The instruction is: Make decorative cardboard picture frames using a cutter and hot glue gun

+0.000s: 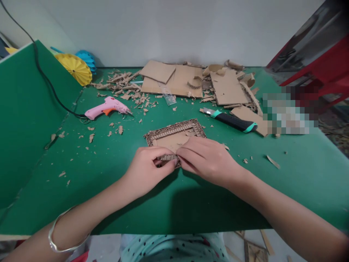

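Observation:
A small rectangular cardboard tray (174, 138) with corrugated strips standing along its edges lies near the middle of the green table. My left hand (152, 163) is closed on the tray's near edge, thumb in front and fingers behind. A corrugated cardboard strip (167, 157) shows between them. My right hand (204, 158) is beside it, its fingertips pinched together at the same near edge, touching the tray. Just what the right fingertips grip is hidden by the fingers. Loose scraps lie inside the tray.
A pink hot glue gun (107, 107) with a black cord lies at the left. A utility knife (231, 120), its blade showing, lies to the right. Cardboard sheets (174, 82), a clear ruler (167, 95) and many scraps cover the back. Yellow (75, 69) and blue (86, 60) pleated paper pieces stand back left.

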Motion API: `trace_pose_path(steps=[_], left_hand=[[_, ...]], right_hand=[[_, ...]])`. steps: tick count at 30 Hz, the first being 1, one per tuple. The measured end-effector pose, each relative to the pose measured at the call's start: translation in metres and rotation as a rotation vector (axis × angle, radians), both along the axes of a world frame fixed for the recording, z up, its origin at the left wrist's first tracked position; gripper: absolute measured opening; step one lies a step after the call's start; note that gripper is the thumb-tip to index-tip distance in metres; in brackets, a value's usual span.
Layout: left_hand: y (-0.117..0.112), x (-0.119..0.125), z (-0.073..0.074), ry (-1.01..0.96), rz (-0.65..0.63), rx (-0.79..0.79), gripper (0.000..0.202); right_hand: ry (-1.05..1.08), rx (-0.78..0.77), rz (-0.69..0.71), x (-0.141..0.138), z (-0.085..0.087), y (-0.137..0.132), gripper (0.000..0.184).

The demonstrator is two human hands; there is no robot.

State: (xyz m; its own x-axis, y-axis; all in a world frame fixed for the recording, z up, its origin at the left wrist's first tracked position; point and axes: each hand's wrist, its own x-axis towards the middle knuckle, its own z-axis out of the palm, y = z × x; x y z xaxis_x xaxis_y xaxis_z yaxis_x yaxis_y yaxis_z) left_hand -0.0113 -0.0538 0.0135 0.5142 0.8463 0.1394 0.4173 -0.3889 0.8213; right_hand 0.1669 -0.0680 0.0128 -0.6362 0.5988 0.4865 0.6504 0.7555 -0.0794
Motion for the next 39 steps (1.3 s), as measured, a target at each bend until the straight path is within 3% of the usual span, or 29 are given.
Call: trace_pose_path(steps=[4, 7, 13, 19, 25, 29, 33, 36, 39], left_hand=[[0.001, -0.001, 0.004, -0.041, -0.038, -0.275, 0.015], [0.001, -0.003, 0.006, -0.056, -0.053, -0.366, 0.016], [0.001, -0.003, 0.007, -0.076, -0.083, -0.392, 0.021], [0.004, -0.004, 0.006, -0.111, -0.088, -0.407, 0.024], [0.003, -0.004, 0.002, 0.025, -0.161, -0.387, 0.024], [0.004, -0.004, 0.002, 0.019, -0.144, -0.286, 0.026], [0.005, -0.005, 0.001, 0.042, -0.073, -0.003, 0.025], [0.004, -0.005, -0.004, 0.124, -0.036, 0.313, 0.018], [0.003, -0.006, -0.008, 0.205, 0.002, 0.562, 0.015]], right_hand=[[0.084, -0.118, -0.052, 0.002, -0.003, 0.001, 0.023], [0.156, -0.265, -0.094, 0.002, -0.005, -0.001, 0.021], [0.244, -0.502, -0.184, 0.001, -0.004, -0.002, 0.02], [0.225, -0.581, -0.203, 0.0, -0.004, -0.001, 0.021], [0.317, -0.626, -0.274, -0.001, -0.001, -0.001, 0.017], [0.428, -0.454, -0.414, 0.004, -0.002, 0.003, 0.016], [0.489, -0.214, -0.386, 0.007, -0.003, 0.006, 0.014], [0.538, -0.247, -0.35, 0.003, -0.001, 0.004, 0.009], [0.57, -0.424, -0.291, -0.004, 0.0, 0.0, 0.013]])
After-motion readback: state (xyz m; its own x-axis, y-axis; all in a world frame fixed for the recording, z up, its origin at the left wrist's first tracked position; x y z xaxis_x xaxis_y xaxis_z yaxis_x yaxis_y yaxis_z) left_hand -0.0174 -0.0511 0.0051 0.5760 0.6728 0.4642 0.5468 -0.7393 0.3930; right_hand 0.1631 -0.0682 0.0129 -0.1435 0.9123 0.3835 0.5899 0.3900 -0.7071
